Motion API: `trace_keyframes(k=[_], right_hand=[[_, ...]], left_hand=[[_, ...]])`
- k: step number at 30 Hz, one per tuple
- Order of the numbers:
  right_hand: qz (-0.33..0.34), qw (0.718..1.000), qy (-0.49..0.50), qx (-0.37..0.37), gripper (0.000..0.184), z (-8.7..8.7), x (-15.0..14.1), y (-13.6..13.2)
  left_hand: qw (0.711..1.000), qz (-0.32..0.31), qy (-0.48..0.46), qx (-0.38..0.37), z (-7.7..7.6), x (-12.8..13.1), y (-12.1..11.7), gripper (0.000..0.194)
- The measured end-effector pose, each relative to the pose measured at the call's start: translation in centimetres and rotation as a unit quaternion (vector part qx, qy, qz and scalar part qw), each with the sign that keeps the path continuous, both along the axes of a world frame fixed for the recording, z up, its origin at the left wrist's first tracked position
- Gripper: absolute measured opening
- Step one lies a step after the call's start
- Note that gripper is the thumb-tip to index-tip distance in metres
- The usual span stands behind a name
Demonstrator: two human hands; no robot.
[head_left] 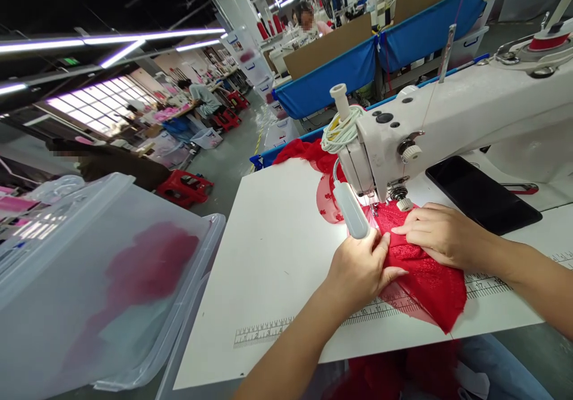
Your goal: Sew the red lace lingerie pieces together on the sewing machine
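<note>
Red lace fabric (416,274) lies under the needle area of a white sewing machine (465,107) and spreads toward the front of the table. My left hand (360,265) is at the fabric's left edge, fingers bent onto it close to the presser foot (373,208), thumb reaching across the cloth. From the right, my right hand (441,236) rests on the fabric, its fingers closed together and pinching a fold. A small grey-white lamp (351,209) on a bent neck lights the spot beside the needle. Sheer red cloth (329,200) with small motifs lies behind the foot.
A black phone (483,194) lies on the white table (273,239), right of the machine head. Printed rulers run along the front edge. Clear plastic bins (89,292) stand at the left. Farther off are red stools (185,188), blue cloth troughs (331,83) and people at worktables.
</note>
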State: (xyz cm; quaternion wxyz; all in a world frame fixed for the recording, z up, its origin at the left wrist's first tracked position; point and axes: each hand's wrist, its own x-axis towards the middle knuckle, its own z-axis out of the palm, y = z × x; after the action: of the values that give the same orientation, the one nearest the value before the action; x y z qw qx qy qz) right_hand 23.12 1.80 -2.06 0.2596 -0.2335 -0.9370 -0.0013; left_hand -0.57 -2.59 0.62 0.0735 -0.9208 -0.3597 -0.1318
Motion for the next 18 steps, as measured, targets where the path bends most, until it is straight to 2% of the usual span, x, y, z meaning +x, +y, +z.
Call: trace_keyframes(k=[9,18], right_hand=[[-0.012,1.0,-0.008,-0.006,0.029,-0.26,0.15,-0.03],[-0.016,0.999,-0.01,0.044,0.032,0.19,-0.26,0.1]], left_hand=[[0.999,0.018,0.019,0.046,-0.52,-0.08,-0.76,0.066],[0.998,0.026,0.013,0.063,-0.8,0.04,-0.44,0.07]])
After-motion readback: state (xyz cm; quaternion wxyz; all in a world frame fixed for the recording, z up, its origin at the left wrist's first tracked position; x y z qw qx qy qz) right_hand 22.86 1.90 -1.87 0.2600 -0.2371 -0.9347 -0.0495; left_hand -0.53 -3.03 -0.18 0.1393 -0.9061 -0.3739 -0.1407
